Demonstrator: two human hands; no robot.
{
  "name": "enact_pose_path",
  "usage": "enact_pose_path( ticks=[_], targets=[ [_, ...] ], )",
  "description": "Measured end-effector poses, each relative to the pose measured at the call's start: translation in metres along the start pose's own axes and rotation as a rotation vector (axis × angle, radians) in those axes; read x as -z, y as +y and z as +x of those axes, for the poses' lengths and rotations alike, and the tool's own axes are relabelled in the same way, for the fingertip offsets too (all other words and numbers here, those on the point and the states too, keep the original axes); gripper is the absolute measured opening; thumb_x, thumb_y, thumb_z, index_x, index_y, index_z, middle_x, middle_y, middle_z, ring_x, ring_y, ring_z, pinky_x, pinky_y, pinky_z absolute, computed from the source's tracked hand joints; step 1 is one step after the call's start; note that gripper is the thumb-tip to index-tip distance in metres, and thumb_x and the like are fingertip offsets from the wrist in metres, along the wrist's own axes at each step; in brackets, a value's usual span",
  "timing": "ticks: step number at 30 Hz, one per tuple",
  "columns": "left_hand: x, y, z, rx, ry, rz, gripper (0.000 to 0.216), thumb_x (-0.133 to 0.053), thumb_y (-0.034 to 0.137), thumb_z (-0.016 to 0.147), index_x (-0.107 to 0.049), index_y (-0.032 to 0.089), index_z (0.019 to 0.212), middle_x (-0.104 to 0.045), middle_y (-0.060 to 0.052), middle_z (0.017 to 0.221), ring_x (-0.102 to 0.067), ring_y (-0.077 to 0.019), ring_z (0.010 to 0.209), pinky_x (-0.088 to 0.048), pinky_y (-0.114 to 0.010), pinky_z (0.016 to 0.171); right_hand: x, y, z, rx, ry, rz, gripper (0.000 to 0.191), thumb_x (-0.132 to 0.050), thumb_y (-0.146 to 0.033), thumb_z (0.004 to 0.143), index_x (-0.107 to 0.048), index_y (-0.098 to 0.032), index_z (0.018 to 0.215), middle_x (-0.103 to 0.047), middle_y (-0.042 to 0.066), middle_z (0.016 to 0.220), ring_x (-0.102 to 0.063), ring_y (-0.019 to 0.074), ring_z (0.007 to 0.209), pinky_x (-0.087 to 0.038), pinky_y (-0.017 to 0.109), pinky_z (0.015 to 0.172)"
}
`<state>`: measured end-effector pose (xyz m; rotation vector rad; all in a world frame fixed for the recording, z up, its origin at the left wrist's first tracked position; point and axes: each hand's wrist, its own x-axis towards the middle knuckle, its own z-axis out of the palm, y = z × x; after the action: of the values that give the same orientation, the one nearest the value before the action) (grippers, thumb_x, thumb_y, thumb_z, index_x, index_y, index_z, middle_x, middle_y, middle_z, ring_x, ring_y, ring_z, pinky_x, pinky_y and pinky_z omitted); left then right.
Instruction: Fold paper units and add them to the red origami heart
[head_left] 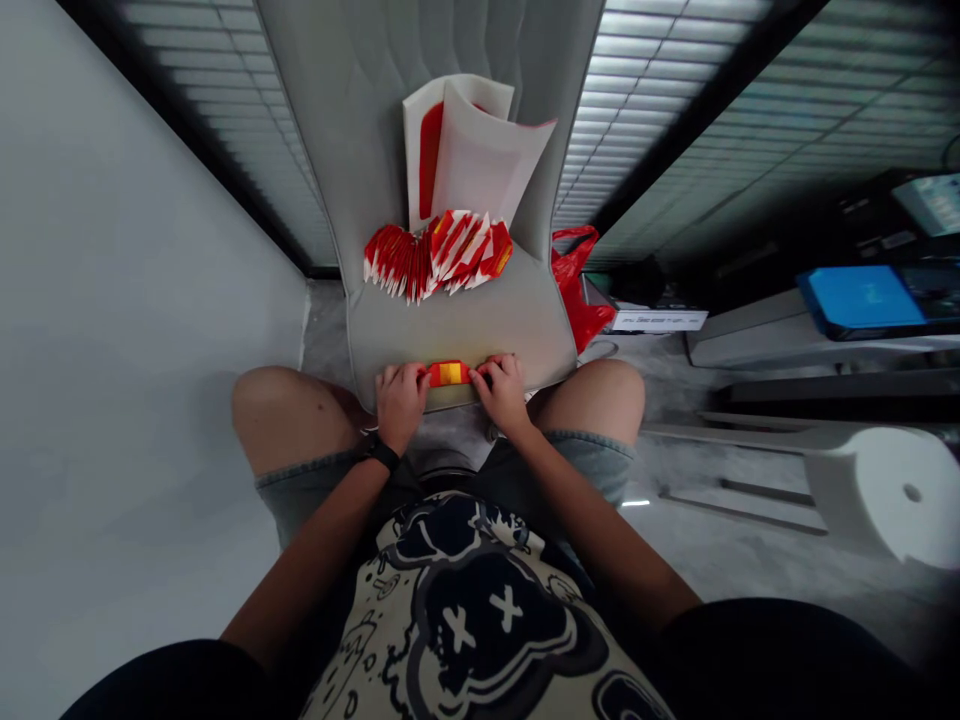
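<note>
A small red and gold folded paper (449,373) lies at the near edge of a grey chair seat (465,320). My left hand (400,400) pinches its left end with curled fingers. My right hand (501,390) pinches its right end the same way. Farther back on the seat a fanned row of several folded red and white papers (435,255) lies in a heap. Behind it a stack of white and red sheets (469,150) leans upright against the chair back.
A red plastic bag (577,285) hangs by the chair's right side. A white wall stands at the left. At the right are a white round stool (885,495), low shelves and a blue box (859,297). My bare knees flank the seat.
</note>
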<state>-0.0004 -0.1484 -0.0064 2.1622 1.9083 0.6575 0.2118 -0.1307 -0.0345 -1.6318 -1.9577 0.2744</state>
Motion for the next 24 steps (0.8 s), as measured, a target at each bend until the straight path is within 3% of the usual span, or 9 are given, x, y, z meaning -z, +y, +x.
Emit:
enact_pose_path(
  ticks=[7, 10, 13, 16, 19, 24],
  targets=[
    [-0.008, 0.007, 0.001, 0.056, 0.147, 0.159, 0.024, -0.047, 0.036, 0.103, -0.064, 0.02, 0.098, -0.069, -0.011, 0.091, -0.055, -0.0296, 0.091, -0.039, -0.041, 0.076, 0.0, -0.013, 0.002, 0.016, 0.061, -0.024, 0.028, -0.05, -0.04, 0.101, -0.068, -0.021, 0.09, -0.059, 0.012, 0.096, -0.051, 0.0295, 0.099, -0.037, 0.058, 0.11],
    [-0.011, 0.005, 0.0, 0.024, 0.177, 0.168, 0.024, -0.047, 0.036, 0.103, -0.066, 0.021, 0.102, -0.069, -0.01, 0.091, -0.056, -0.0288, 0.09, -0.039, -0.041, 0.075, 0.0, -0.015, 0.004, 0.044, 0.086, -0.068, 0.025, -0.052, -0.037, 0.101, -0.067, -0.021, 0.089, -0.06, 0.011, 0.094, -0.051, 0.0295, 0.097, -0.041, 0.055, 0.106],
    [-0.01, 0.006, -0.001, 0.017, 0.13, 0.17, 0.027, -0.047, 0.039, 0.102, -0.066, 0.021, 0.112, -0.069, -0.011, 0.099, -0.056, -0.0292, 0.096, -0.039, -0.042, 0.078, 0.003, -0.014, 0.009, 0.093, 0.011, -0.122, 0.024, -0.052, -0.036, 0.101, -0.066, -0.021, 0.088, -0.062, 0.011, 0.093, -0.051, 0.0283, 0.097, -0.044, 0.046, 0.094],
    [-0.006, 0.012, 0.005, 0.094, 0.07, 0.136, 0.03, -0.049, 0.045, 0.101, -0.067, 0.022, 0.106, -0.069, -0.01, 0.099, -0.056, -0.0293, 0.097, -0.039, -0.042, 0.081, 0.007, -0.011, 0.018, 0.101, -0.101, -0.195, 0.028, -0.052, -0.039, 0.101, -0.066, -0.021, 0.086, -0.065, 0.01, 0.093, -0.051, 0.0269, 0.095, -0.04, 0.04, 0.084],
    [-0.001, 0.018, 0.015, 0.192, -0.015, 0.15, 0.028, -0.049, 0.044, 0.101, -0.067, 0.023, 0.098, -0.068, -0.009, 0.097, -0.056, -0.0289, 0.096, -0.038, -0.04, 0.081, 0.007, -0.01, 0.026, 0.063, -0.152, -0.27, 0.031, -0.05, -0.042, 0.102, -0.067, -0.019, 0.089, -0.067, 0.01, 0.096, -0.051, 0.0263, 0.095, -0.034, 0.038, 0.082],
    [0.003, 0.018, 0.02, 0.211, -0.093, 0.181, 0.025, -0.048, 0.04, 0.101, -0.067, 0.024, 0.103, -0.069, -0.009, 0.102, -0.056, -0.0295, 0.099, -0.038, -0.04, 0.082, 0.003, -0.016, 0.033, -0.027, -0.167, -0.341, 0.036, -0.05, -0.047, 0.102, -0.068, -0.018, 0.093, -0.068, 0.011, 0.098, -0.051, 0.0267, 0.095, -0.029, 0.038, 0.081]
  ],
)
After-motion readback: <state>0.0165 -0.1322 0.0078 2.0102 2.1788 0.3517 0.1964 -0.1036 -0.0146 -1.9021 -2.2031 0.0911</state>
